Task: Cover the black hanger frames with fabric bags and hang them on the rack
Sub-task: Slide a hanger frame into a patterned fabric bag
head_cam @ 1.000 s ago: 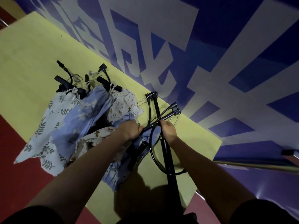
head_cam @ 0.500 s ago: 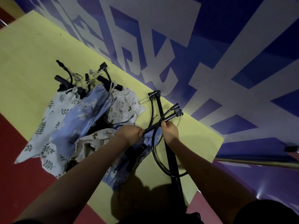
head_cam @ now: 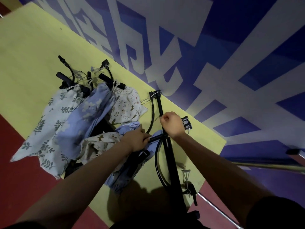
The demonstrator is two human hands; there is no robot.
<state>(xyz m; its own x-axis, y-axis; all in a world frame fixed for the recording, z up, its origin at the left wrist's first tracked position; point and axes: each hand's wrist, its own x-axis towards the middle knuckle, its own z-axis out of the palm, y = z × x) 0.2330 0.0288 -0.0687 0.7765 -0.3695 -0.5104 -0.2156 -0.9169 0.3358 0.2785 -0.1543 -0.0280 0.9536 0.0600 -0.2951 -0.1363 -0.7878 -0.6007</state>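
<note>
On the yellow tabletop (head_cam: 33,47), beside a wall painted in blue and white shapes (head_cam: 214,47), lies a heap of black hanger frames and fabric bags. At the far left a leaf-print bag (head_cam: 46,123) covers one frame, its drawstring neck gathered near the black handles (head_cam: 66,80) that poke out beyond it. Next to it lies a plain blue bag (head_cam: 85,116), and beyond that a white bag with small animal prints (head_cam: 127,106). A beige printed bag (head_cam: 99,144) is crumpled nearer the person, partly over the other cloth.

The left hand (head_cam: 137,139) has its grip closed round a short black bar (head_cam: 156,138) at the edge of a light blue bag (head_cam: 125,172), which hangs down over the tabletop's near edge with a black frame part lying on it. The right hand (head_cam: 172,123) is curled in a fist on the long black pole (head_cam: 171,162) that runs from the wall side toward the person; whether it also pinches a cord cannot be told. A thin black hoop (head_cam: 156,162) curves beside the pole. Red floor (head_cam: 19,187) shows below the tabletop.
</note>
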